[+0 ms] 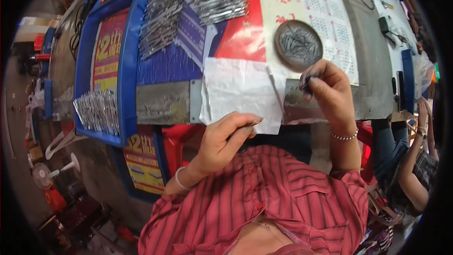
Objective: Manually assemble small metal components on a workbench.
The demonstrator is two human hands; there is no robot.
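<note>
- Pinching with left hand (222, 140) at centre; contents unclear.
- Curling right hand (333, 89), centre-right; cannot tell if gripping anything.
- With white paper (236, 85) spread mid-frame, perhaps as working surface.
- With dish (283, 57) of metal pins (300, 42) upper right, presumably for reach.

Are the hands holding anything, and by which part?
I can't tell: the left hand and right hand look pinched, but anything held is too small to see.

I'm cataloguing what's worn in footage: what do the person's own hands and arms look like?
The left hand and right hand are gloveless. A plain, pale bangle circles the left wrist, a silvery beaded bracelet the right. The red sleeves carry dark stripes and end short of the wrists.
</note>
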